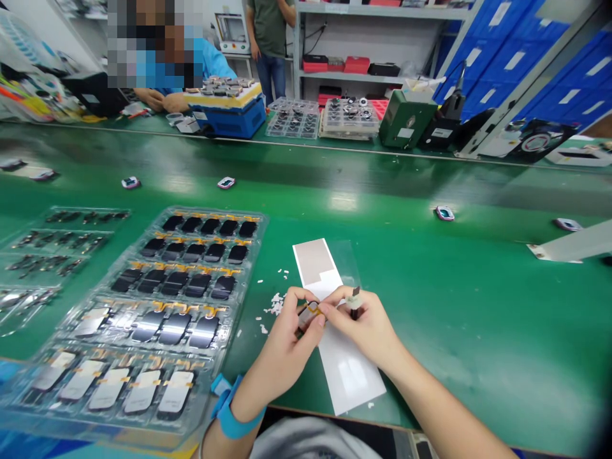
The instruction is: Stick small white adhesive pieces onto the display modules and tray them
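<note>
My left hand (294, 335) is closed around a small display module (308, 313), whose orange flex cable (314, 307) shows between the fingers. The thumb and forefinger of my right hand (361, 322) press together at that cable's edge. A slim dark tool (355, 298) with a pale wrap stands up out of my right hand; its other end is hidden. Under both hands lies a white backing sheet (351, 376) with a beige patch at its far end. Small white scraps (276, 303) are scattered to the left of it.
At left, a clear tray (243, 306) holds rows of display modules; more trays of small parts (62, 239) lie beyond it. Small framed pieces (444, 213) sit spaced along the green bench. Across it, a co-worker's hands (162, 101) rest near a blue box (239, 121).
</note>
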A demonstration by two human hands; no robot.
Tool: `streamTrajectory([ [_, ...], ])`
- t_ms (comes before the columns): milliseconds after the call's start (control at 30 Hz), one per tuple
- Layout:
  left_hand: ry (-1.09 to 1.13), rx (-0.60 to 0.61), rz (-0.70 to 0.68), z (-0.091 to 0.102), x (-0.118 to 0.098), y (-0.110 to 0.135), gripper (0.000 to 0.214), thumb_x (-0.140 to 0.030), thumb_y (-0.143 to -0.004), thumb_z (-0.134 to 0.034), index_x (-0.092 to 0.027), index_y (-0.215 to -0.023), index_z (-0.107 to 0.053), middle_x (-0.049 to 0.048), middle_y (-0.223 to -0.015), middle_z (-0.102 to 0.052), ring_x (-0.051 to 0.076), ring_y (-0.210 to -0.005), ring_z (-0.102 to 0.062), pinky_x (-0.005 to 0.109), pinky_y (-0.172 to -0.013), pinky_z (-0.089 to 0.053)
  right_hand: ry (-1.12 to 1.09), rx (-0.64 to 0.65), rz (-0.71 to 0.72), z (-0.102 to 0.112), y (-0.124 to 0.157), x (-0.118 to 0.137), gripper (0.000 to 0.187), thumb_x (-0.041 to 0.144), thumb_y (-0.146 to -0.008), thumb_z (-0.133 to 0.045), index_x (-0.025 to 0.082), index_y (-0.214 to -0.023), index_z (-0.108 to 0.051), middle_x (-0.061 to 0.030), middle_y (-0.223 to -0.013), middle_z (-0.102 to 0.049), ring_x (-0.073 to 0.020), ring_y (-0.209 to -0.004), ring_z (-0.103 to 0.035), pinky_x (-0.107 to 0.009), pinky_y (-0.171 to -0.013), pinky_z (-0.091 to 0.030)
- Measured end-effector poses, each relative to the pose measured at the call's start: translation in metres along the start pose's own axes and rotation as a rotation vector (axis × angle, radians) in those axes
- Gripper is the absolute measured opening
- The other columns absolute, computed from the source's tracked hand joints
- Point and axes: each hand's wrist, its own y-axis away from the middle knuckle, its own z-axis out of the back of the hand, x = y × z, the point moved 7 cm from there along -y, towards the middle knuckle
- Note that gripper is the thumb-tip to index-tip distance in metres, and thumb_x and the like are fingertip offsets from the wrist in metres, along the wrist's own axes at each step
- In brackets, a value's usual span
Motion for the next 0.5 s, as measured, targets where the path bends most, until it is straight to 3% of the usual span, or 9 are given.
streamTrajectory([
  [400, 0.0, 0.011, 0.015, 0.0004, -0.0002, 0.0004, 0.01, -0.032, -0.102, -0.044, -0.024, -0.105, -0.038, -0.0081, -0.067, -0.042, 0.011, -0.06, -0.04, 0.023, -0.057, -0.035, -0.008, 0.021, 0.026, -0.0029, 0.0001, 0.0041, 0.03, 0.045, -0.082, -0.069, 0.018, -0.068, -0.067, 0.0006, -0.058, -0.061, -0.0098, -0.048, -0.039, -0.026, -0.048, -0.03],
  [500, -0.017, 0.011, 0.016, 0.0008, -0.0001, 0.0015, 0.01, -0.033, -0.102, -0.043, -0.024, -0.105, -0.038, -0.0079, -0.067, -0.044, 0.011, -0.06, -0.042, 0.022, -0.057, -0.035, -0.004, 0.007, 0.036, -0.0009, 0.0001, 0.0043, 0.03, 0.045, -0.081, -0.071, 0.019, -0.068, -0.067, 0.0023, -0.056, -0.057, -0.0099, -0.048, -0.038, -0.026, -0.048, -0.03],
])
